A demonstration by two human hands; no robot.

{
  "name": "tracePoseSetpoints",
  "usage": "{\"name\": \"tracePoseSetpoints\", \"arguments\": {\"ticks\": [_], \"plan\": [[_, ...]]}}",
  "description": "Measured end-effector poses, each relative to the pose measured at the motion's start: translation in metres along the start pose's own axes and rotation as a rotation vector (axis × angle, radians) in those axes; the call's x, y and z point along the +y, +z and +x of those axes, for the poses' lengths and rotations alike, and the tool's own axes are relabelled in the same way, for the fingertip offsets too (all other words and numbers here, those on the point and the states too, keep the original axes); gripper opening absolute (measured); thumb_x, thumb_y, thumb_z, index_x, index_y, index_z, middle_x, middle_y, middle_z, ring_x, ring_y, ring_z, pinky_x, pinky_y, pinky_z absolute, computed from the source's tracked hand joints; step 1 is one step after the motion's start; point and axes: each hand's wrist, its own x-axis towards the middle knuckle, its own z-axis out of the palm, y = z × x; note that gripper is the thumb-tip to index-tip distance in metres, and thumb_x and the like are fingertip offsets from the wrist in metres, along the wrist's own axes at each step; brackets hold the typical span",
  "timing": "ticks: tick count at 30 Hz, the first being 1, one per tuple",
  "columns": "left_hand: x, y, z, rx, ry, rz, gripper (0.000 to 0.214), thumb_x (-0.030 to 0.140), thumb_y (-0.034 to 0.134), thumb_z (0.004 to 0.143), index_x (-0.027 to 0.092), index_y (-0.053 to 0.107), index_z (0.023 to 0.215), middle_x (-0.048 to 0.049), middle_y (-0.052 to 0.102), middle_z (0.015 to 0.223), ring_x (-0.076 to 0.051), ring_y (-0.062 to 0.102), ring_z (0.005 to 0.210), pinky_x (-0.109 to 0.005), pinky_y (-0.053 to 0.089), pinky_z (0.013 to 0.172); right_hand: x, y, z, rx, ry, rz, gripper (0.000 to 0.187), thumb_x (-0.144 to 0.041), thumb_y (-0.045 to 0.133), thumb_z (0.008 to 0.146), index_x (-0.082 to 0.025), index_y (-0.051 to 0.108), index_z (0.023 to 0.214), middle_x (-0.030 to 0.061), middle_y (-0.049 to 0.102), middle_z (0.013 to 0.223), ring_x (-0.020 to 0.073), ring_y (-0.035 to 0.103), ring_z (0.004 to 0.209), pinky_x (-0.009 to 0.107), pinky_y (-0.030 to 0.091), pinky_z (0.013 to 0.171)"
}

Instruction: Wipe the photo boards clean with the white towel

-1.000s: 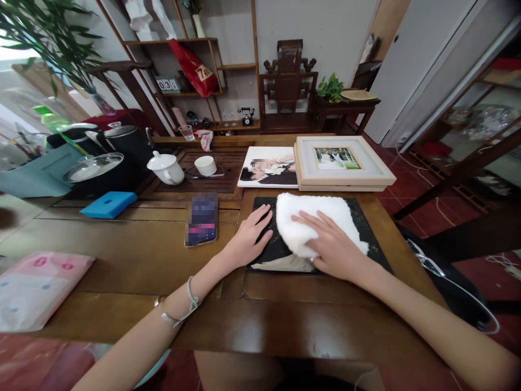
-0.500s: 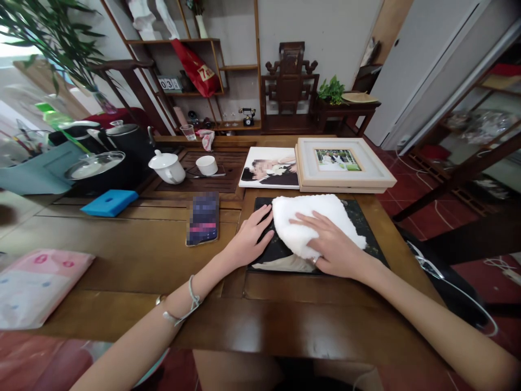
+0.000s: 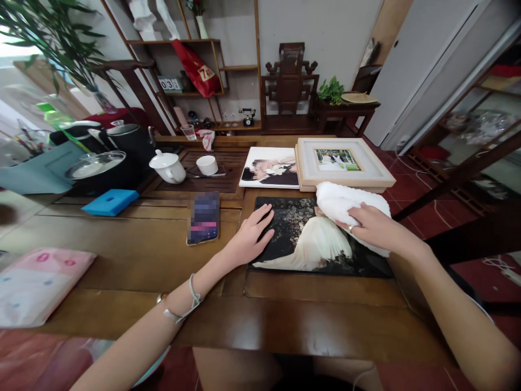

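Note:
A dark photo panel (image 3: 309, 244) showing a pale, flowing dress lies flat on the wooden table. My left hand (image 3: 254, 233) rests on the panel's left edge, fingers spread and holding nothing. Over the panel's upper right part, my right hand (image 3: 370, 225) grips a fluffy white cloth (image 3: 340, 203) and presses it down. The cloth hides that corner of the picture and reaches near the framed photo behind it.
Behind the panel lie a photo print (image 3: 268, 168) and a light wooden frame (image 3: 345, 163). Leftward are a phone (image 3: 202, 217), a blue block (image 3: 110, 202), a white lidded cup (image 3: 167, 165), a small white bowl (image 3: 207, 165) and a tissue pack (image 3: 40, 285).
My right hand has carried the white cloth right and a little away from me across the panel, uncovering the pale dress. My left hand has stayed in place.

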Motion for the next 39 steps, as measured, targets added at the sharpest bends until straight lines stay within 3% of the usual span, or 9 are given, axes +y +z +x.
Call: {"name": "tracePoseSetpoints", "arguments": {"ticks": [6, 9, 16, 21, 25, 28, 32, 36, 39], "plan": [[0.000, 0.000, 0.000, -0.010, -0.012, 0.006, 0.048, 0.031, 0.039, 0.097, 0.016, 0.039, 0.143, -0.0143, 0.030, 0.155, -0.027, 0.024, 0.145, -0.051, 0.029, 0.115, -0.015, 0.006, 0.002, 0.081, -0.181, 0.005, 0.025, -0.014, 0.043, 0.079, -0.015, 0.065, 0.089, 0.0177, 0.067, 0.113, 0.0378, 0.044, 0.130, 0.054, 0.034, 0.102], [0.001, -0.001, 0.000, -0.017, -0.011, 0.006, 0.048, 0.031, 0.039, 0.097, 0.015, 0.039, 0.143, -0.0146, 0.029, 0.155, -0.027, 0.024, 0.145, -0.051, 0.029, 0.115, -0.018, 0.007, 0.005, 0.097, -0.199, 0.030, 0.024, -0.015, 0.043, 0.079, -0.015, 0.065, 0.089, 0.0182, 0.065, 0.120, 0.0374, 0.039, 0.135, 0.059, 0.027, 0.106], [0.002, -0.002, 0.000, -0.012, -0.019, -0.016, 0.047, 0.031, 0.040, 0.097, 0.017, 0.040, 0.142, -0.0135, 0.030, 0.155, -0.027, 0.025, 0.145, -0.052, 0.029, 0.116, -0.029, -0.016, -0.032, -0.139, -0.089, 0.112, 0.015, -0.020, 0.047, 0.079, -0.021, 0.062, 0.075, 0.0093, 0.068, 0.087, 0.0282, 0.064, 0.091, 0.036, 0.046, 0.079], [0.002, -0.002, 0.000, -0.004, -0.011, -0.005, 0.047, 0.031, 0.040, 0.097, 0.018, 0.040, 0.142, -0.0134, 0.031, 0.154, -0.028, 0.025, 0.145, -0.052, 0.029, 0.115, -0.034, -0.029, -0.064, -0.291, -0.089, 0.215, 0.012, -0.030, 0.058, 0.076, -0.023, 0.059, 0.067, 0.0051, 0.064, 0.077, 0.0220, 0.059, 0.070, 0.031, 0.044, 0.064], [0.001, -0.002, 0.000, -0.008, -0.010, -0.007, 0.047, 0.031, 0.040, 0.097, 0.017, 0.039, 0.142, -0.0140, 0.030, 0.154, -0.027, 0.024, 0.145, -0.052, 0.029, 0.115, -0.022, -0.029, -0.047, -0.259, -0.046, 0.230, 0.037, -0.056, 0.058, 0.079, -0.023, 0.053, 0.063, 0.0063, 0.062, 0.072, 0.0233, 0.057, 0.066, 0.034, 0.044, 0.062], [0.001, -0.002, 0.000, -0.007, -0.009, -0.011, 0.047, 0.031, 0.040, 0.097, 0.018, 0.039, 0.142, -0.0135, 0.031, 0.154, -0.027, 0.024, 0.145, -0.052, 0.029, 0.115, -0.015, -0.016, -0.024, -0.166, -0.027, 0.245, 0.047, -0.068, 0.052, 0.078, -0.023, 0.050, 0.062, 0.0070, 0.062, 0.073, 0.0276, 0.061, 0.075, 0.036, 0.046, 0.066], [0.002, -0.002, 0.000, -0.014, -0.012, -0.005, 0.047, 0.031, 0.040, 0.097, 0.017, 0.039, 0.143, -0.0142, 0.030, 0.155, -0.027, 0.024, 0.145, -0.051, 0.029, 0.115, -0.017, 0.008, 0.000, 0.022, -0.059, 0.301, 0.044, -0.062, 0.046, 0.085, -0.025, 0.049, 0.063, 0.0095, 0.068, 0.081, 0.0378, 0.055, 0.116, 0.044, 0.047, 0.089], [0.002, -0.002, 0.000, -0.012, -0.009, -0.002, 0.047, 0.031, 0.040, 0.097, 0.017, 0.039, 0.143, -0.0143, 0.030, 0.155, -0.027, 0.025, 0.144, -0.052, 0.030, 0.114, -0.032, 0.016, 0.006, 0.145, -0.234, 0.311, 0.027, -0.041, 0.051, 0.087, -0.022, 0.058, 0.069, 0.0150, 0.065, 0.122, 0.0341, 0.032, 0.140, 0.058, 0.022, 0.114], [0.001, -0.001, 0.000, -0.014, -0.012, -0.004, 0.048, 0.031, 0.040, 0.097, 0.016, 0.038, 0.143, -0.0146, 0.030, 0.155, -0.027, 0.024, 0.145, -0.053, 0.030, 0.114, -0.053, 0.009, -0.005, 0.076, -0.367, 0.361, 0.010, -0.023, 0.057, 0.080, -0.020, 0.064, 0.074, 0.0144, 0.053, 0.139, 0.0306, 0.027, 0.143, 0.059, 0.013, 0.118]]}}
